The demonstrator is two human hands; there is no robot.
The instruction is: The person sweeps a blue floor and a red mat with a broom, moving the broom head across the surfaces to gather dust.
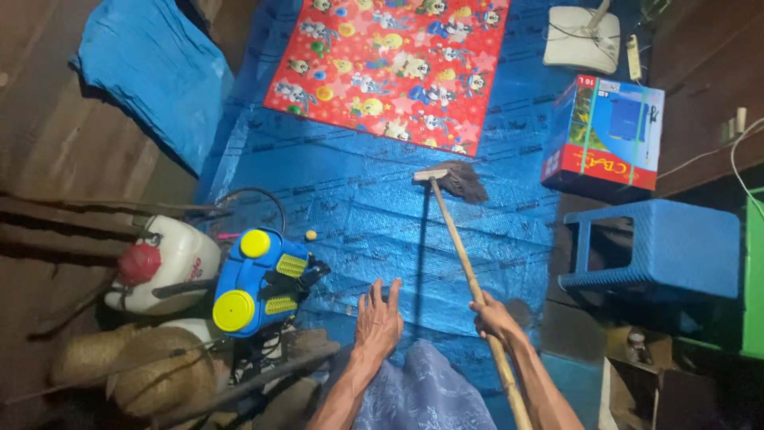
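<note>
My right hand (495, 318) grips the long wooden handle of a broom (465, 263). Its dark brush head (459, 181) rests on the blue tarp floor covering (358, 207), just below a red mat (390, 64) printed with cartoon figures. My left hand (379, 318) hangs free with fingers spread, holding nothing, above the tarp and right of a blue and yellow sprayer tank (259, 279). A patterned blue-grey garment (426, 394) covers my legs at the bottom.
A white sprayer tank with a red cap (163, 263) and woven straw hats (131, 370) sit at left. A blue plastic stool (656, 247) and a red and blue carton (605, 135) stand at right. A white fan base (581, 36) is at the top.
</note>
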